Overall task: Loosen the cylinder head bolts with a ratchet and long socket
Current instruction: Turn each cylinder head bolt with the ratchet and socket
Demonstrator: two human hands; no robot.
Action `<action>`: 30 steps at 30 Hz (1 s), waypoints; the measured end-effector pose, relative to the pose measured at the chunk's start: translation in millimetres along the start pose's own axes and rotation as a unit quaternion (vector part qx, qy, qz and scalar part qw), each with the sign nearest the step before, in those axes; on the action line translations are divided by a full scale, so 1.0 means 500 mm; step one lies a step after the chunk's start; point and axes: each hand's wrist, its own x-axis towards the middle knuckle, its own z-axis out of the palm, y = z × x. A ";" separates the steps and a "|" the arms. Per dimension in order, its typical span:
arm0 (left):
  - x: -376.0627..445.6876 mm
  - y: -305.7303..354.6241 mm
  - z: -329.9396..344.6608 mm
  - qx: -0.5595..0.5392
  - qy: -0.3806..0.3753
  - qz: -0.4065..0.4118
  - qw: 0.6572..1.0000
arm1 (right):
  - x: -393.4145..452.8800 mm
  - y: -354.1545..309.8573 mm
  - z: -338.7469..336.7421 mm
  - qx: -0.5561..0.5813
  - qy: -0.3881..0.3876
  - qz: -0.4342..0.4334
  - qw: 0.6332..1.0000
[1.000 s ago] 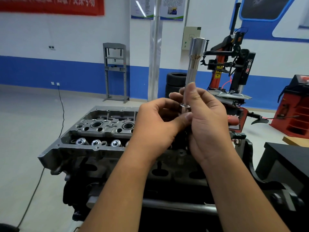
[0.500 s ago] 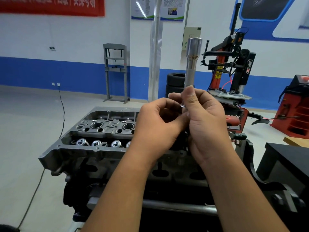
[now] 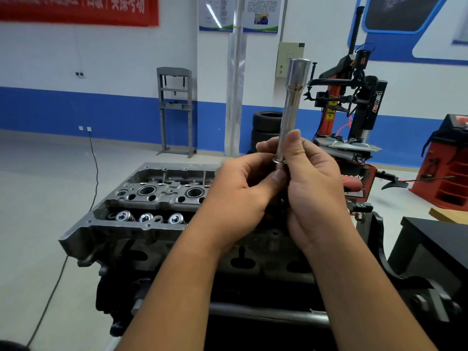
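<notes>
Long socket point(image 3: 291, 107) upright in right hand point(image 3: 314, 188)

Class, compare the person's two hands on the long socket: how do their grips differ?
The right hand holds the long socket higher, thumb lying up along its shaft; the left hand sits lower, thumb tip pressing near the ringed base. The right hand shows its thumb side, the left its back. Both hold the socket upright above the cylinder head.

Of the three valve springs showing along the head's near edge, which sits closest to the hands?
The rightmost valve spring, beside the left hand's wrist; the other two lie further left.
</notes>
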 end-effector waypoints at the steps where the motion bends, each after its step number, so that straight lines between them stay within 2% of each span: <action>1: 0.000 0.001 0.000 -0.002 -0.003 -0.004 1.000 | 0.001 0.000 0.000 0.007 0.003 0.005 1.000; 7: 0.003 -0.008 -0.001 0.044 0.083 0.017 0.995 | -0.002 -0.001 0.001 0.032 0.006 0.007 0.999; 12: 0.001 -0.003 -0.004 0.008 0.006 -0.005 1.000 | 0.001 0.002 0.000 -0.001 -0.007 -0.012 1.000; 19: 0.005 -0.014 -0.002 0.053 0.107 0.022 0.993 | -0.001 0.000 0.001 0.028 -0.008 0.003 1.000; 24: 0.004 -0.009 -0.005 0.004 -0.002 -0.004 1.000 | 0.001 0.002 0.004 0.004 -0.006 -0.004 1.000; 26: 0.004 -0.006 -0.005 0.000 0.003 -0.007 1.000 | 0.004 0.002 0.001 0.019 0.001 0.006 1.000; 30: 0.003 -0.007 -0.003 0.043 0.062 0.002 0.997 | 0.002 0.000 -0.001 0.054 -0.006 0.026 0.998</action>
